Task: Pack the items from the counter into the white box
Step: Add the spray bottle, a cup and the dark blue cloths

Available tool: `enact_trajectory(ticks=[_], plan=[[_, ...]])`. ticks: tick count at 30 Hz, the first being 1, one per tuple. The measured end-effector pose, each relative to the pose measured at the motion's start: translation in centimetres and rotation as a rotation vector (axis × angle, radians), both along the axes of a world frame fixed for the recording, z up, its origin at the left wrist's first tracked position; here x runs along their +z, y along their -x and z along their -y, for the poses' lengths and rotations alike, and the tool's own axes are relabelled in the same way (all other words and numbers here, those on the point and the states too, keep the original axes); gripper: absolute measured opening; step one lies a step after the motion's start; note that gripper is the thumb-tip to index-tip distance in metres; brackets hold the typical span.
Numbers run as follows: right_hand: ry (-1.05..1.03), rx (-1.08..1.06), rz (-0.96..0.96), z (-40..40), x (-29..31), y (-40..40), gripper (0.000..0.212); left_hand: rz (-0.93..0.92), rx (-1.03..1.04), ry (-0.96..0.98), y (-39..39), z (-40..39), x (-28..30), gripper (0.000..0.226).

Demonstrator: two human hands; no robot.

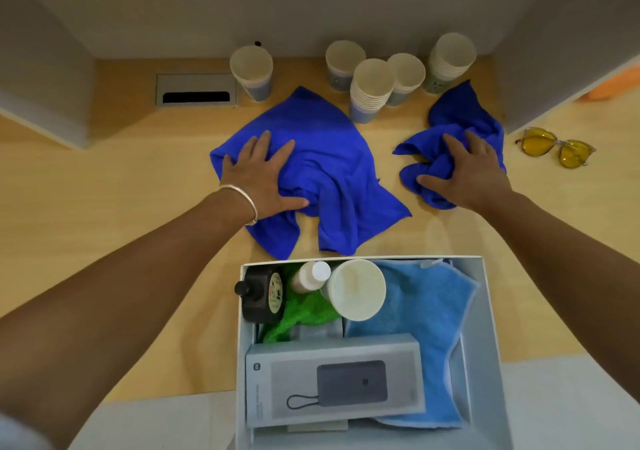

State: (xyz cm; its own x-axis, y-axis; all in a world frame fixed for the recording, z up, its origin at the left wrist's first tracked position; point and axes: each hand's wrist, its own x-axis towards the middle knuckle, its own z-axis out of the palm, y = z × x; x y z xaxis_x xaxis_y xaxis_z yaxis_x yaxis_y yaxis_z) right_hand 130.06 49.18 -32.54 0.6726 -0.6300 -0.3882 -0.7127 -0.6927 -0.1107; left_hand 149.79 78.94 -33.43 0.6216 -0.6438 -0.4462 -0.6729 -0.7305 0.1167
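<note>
Two dark blue cloths lie on the wooden counter. My left hand (258, 175) rests on the larger cloth (332, 158), fingers gathering its folds. My right hand (471, 169) grips the smaller, crumpled cloth (457, 117). The white box (491, 328) stands at the near edge. It holds a light blue cloth (429, 314), a green cloth (301, 314), a grey power-bank package (332, 380), a paper cup (356, 290), a small white bottle (310, 276) and a black bottle (263, 293).
Several paper cups and cup stacks (370, 89) stand along the back of the counter. Yellow-lensed glasses (554, 146) lie at the right. A metal cable hatch (196, 89) is set in the counter at back left. Grey partition walls flank both sides.
</note>
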Motion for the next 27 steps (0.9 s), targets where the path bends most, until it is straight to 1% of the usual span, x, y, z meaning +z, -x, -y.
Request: enact_trajectory(ticks=[3, 5, 8, 10, 13, 16, 19, 23, 25, 27], plan=[[-0.006, -0.008, -0.028, 0.4, -0.7, 0.4, 0.095, -0.001, 0.000, -0.047, 0.4, 0.7, -0.5, 0.101], [-0.002, 0.004, -0.047, 0.5, -1.0, 0.7, 0.092, 0.035, 0.004, -0.044, 0.8, 1.0, -0.7, 0.084], [0.021, 0.056, -0.081, 0.4, -1.1, 1.2, 0.083, 0.106, 0.025, 0.047, 1.3, 1.4, -0.5, 0.051], [0.037, 0.083, -0.075, 0.2, -1.0, 1.6, 0.076, 0.115, 0.023, 0.081, 1.3, 1.5, -0.4, 0.038], [0.038, 0.083, -0.060, -0.5, -0.4, 2.4, 0.062, 0.020, 0.073, 0.159, 1.2, 0.8, -0.3, 0.031], [0.052, 0.109, -0.046, -0.9, 0.3, 3.4, 0.056, -0.104, 0.269, 0.322, 1.3, -0.6, 0.6, 0.021], [0.045, 0.095, 0.008, -0.9, 1.3, 4.3, 0.050, -0.125, 0.444, 0.510, 1.5, -2.1, 2.5, 0.017], [0.099, 0.121, 0.136, -0.7, 3.3, 5.4, 0.036, -0.175, 0.556, 0.776, 2.4, -4.2, 6.7, 0.016], [0.116, 0.148, 0.196, -0.9, 4.5, 5.9, 0.032, -0.215, 0.577, 0.892, 3.7, -5.5, 9.5, 0.019], [0.130, 0.180, 0.261, -1.3, 5.8, 6.3, 0.028, -0.221, 0.566, 0.970, 5.2, -7.0, 12.4, 0.018]])
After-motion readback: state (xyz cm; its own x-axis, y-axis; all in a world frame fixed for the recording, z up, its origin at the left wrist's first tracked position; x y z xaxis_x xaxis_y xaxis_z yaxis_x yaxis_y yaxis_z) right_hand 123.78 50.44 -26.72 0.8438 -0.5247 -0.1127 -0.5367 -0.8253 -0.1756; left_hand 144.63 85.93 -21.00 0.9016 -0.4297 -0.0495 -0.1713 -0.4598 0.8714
